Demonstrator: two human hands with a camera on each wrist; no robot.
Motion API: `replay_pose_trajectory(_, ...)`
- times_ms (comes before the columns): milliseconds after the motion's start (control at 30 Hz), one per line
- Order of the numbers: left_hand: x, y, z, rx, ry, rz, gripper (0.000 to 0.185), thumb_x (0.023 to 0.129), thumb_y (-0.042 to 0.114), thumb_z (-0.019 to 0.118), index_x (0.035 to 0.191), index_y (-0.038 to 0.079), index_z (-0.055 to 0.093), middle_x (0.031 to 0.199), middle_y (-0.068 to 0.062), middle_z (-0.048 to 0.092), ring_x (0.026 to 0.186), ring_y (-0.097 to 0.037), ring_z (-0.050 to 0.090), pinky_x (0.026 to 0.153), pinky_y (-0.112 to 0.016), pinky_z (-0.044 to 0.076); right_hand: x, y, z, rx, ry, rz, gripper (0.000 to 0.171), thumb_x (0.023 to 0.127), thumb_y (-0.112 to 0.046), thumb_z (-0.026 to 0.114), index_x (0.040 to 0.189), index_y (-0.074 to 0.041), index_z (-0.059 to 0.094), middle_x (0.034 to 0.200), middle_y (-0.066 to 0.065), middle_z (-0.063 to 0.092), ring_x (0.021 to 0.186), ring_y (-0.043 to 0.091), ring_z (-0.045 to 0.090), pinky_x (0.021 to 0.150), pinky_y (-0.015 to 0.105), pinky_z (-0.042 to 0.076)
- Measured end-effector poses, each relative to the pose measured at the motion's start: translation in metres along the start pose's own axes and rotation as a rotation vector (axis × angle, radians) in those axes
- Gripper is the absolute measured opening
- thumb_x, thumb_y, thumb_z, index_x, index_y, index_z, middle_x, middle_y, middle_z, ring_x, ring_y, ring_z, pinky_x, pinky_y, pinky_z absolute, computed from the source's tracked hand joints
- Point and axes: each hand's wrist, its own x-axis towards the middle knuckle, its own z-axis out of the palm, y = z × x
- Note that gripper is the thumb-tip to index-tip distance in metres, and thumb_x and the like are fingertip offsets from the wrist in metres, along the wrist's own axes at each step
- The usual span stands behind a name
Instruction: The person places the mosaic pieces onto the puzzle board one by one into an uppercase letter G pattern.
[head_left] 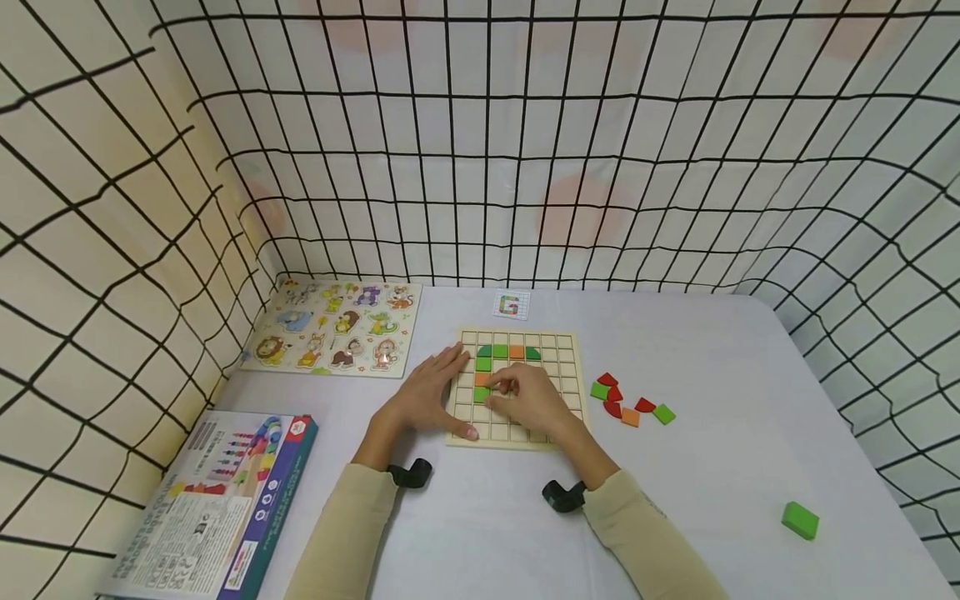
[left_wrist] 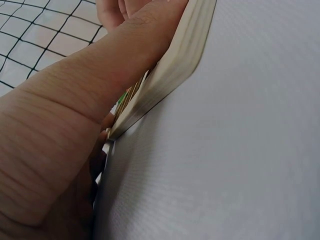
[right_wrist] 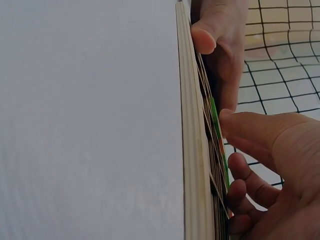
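A wooden grid board [head_left: 558,426] lies on the table with green and orange tiles set in its squares, forming a top row and a column down its left side. My left hand [head_left: 427,393] rests along the board's left side, fingers spread, the thumb on its near left corner. Over the board's middle, my right hand [head_left: 534,398] has its thumb and index finger at the lowest green square tile [head_left: 480,395] of the column. In the right wrist view the thumb touches that green tile [right_wrist: 214,111], while the other fingers curl beside it.
Loose red, green and orange tiles [head_left: 630,416] lie right of the board. A pattern card [head_left: 512,305] sits behind it. An animal puzzle board [head_left: 337,327] and a printed box [head_left: 217,500] are at the left, a green block [head_left: 800,520] far right. Black netting [head_left: 487,167] surrounds the table.
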Motion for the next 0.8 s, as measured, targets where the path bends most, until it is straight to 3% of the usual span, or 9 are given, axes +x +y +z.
replay_pose_trajectory(300, -0.001, 0.002, -0.001, -0.013, -0.001, -0.012, 0.136, 0.063, 0.070, 0.088, 0.166, 0.016, 0.019, 0.176, -0.002, 0.006, 0.163, -0.024, 0.005, 0.132, -0.053, 0.010, -0.006, 0.019, -0.016, 0.012, 0.080, 0.029, 0.015, 0.091, -0.025, 0.080, 0.105, -0.020, 0.081, 0.083, -0.003, 0.063, 0.073, 0.017, 0.053, 0.063, 0.028, 0.046)
replay_pose_trajectory(800, -0.001, 0.004, -0.002, -0.012, -0.002, 0.000, 0.137, 0.063, 0.068, 0.089, 0.166, 0.015, 0.018, 0.176, -0.003, 0.006, 0.163, -0.026, 0.006, 0.132, -0.050, 0.010, -0.039, 0.059, -0.081, -0.034, 0.190, 0.131, 0.021, 0.090, -0.023, 0.081, 0.108, -0.011, 0.080, 0.088, 0.004, 0.062, 0.078, 0.020, 0.048, 0.064, 0.027, 0.040)
